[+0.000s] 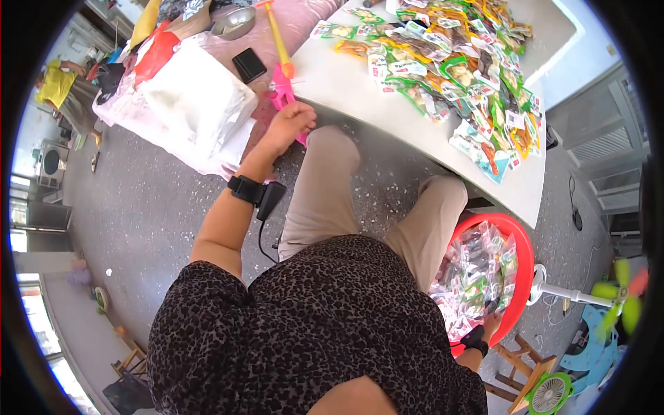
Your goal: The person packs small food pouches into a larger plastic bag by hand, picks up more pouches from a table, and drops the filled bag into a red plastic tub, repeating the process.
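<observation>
My left hand is at the table's near edge with its fingers curled inward. A bright pink plastic item lies against it and passes partly behind it; whether the fingers grip anything is hidden. My right hand reaches down into a red basin by my right leg. Clear plastic food packets fill the basin, and the right fingers are mostly hidden among them. On the white table a large heap of sealed snack packets is spread out, in green, orange and white.
Left of the white table, a pink cloth carries a white bag, a dark phone-like object, a metal bowl and a yellow stick. Fans and a wooden stool stand lower right. A person in yellow is far left.
</observation>
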The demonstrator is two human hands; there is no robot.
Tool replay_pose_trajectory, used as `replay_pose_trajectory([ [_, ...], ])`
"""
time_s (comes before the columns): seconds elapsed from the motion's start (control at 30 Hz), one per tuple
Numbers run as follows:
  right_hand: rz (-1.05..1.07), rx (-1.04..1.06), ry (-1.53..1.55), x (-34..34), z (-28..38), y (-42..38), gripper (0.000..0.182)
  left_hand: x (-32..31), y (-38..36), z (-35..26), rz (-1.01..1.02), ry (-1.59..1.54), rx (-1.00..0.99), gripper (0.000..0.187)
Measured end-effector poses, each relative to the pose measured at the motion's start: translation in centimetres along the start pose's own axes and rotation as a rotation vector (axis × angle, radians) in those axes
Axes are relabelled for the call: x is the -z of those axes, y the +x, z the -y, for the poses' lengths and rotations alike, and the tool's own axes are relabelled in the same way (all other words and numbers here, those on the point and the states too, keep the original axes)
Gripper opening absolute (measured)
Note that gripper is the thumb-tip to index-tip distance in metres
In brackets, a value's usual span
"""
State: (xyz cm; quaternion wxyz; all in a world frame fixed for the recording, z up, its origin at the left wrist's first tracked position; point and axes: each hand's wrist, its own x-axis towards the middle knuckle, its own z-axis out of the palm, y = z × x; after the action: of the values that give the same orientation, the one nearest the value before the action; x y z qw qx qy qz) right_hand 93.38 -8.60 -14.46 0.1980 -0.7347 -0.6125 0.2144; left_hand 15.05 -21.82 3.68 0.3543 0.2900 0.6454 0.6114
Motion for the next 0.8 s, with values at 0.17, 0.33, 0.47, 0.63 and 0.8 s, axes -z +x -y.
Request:
replay_pose_trajectory([
  [0.17,0.002,0.22,0.112,-2.3,13.8,4.1,0.015,8.8,0.4,-1.6,-0.616,0.658,-0.428,0.018],
  [0.33,0.088,0.399,0.209,-5.6,25.4,5.4,0.012,19.9,1.0,1.4,-0.832,1.223,-0.17,0.041],
  [0.47,0.219,0.442,0.41,-7.9,32.1,3.3,0.008,22.4,0.7,3.0,-0.63,0.995,0.239,0.043],
  [0.63,0.282,0.441,0.484,-10.6,34.0,1.2,0.007,22.5,0.8,2.5,-0.598,1.104,0.268,0.033],
  [0.8,0.25,0.454,0.424,-11.0,34.3,0.4,0.01,21.1,0.4,0.6,-0.752,1.151,0.174,0.029],
])
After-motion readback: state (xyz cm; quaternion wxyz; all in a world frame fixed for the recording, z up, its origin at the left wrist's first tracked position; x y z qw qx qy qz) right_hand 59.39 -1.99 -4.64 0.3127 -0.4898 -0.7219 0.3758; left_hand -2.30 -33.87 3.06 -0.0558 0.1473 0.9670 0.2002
